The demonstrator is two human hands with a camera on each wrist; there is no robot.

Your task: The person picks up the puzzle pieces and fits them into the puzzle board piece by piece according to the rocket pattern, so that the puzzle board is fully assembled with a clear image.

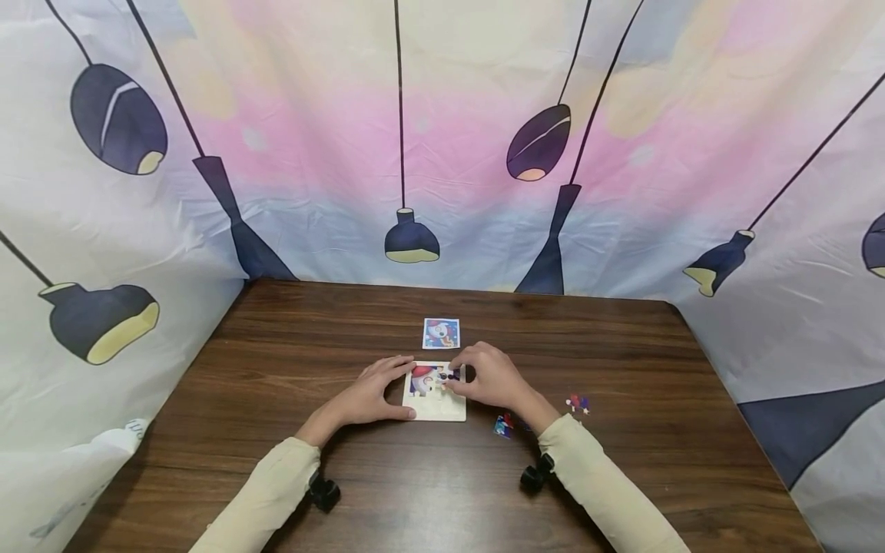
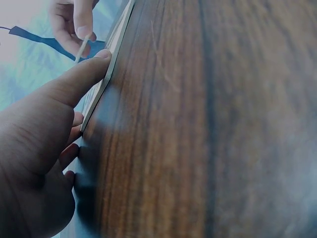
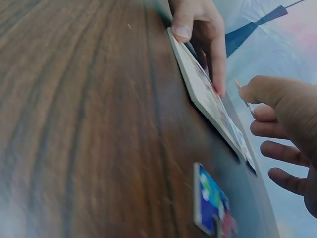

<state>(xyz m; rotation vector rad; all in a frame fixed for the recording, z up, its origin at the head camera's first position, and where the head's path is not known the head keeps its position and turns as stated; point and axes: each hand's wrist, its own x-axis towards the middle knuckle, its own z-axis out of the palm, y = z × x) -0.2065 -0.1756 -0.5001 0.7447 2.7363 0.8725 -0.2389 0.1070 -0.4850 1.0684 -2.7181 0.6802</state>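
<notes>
A jigsaw puzzle board (image 1: 437,412), pale with a partly filled picture, lies on the table in the head view. My left hand (image 1: 366,395) grips its left side, thumb at the near corner and fingers along the far edge. Over the board's right part is my right hand (image 1: 492,376). Between its thumb and index finger it pinches a thin puzzle piece (image 3: 244,99), seen edge-on and raised above the board in the right wrist view. The left wrist view shows the same piece (image 2: 81,48) beyond my left thumb.
A square picture card (image 1: 441,333) lies just behind the board. Loose colourful puzzle pieces (image 1: 504,425) lie close to my right forearm, with another cluster of pieces (image 1: 578,403) farther right. A printed cloth (image 1: 332,153) hangs around the wooden table (image 1: 311,307).
</notes>
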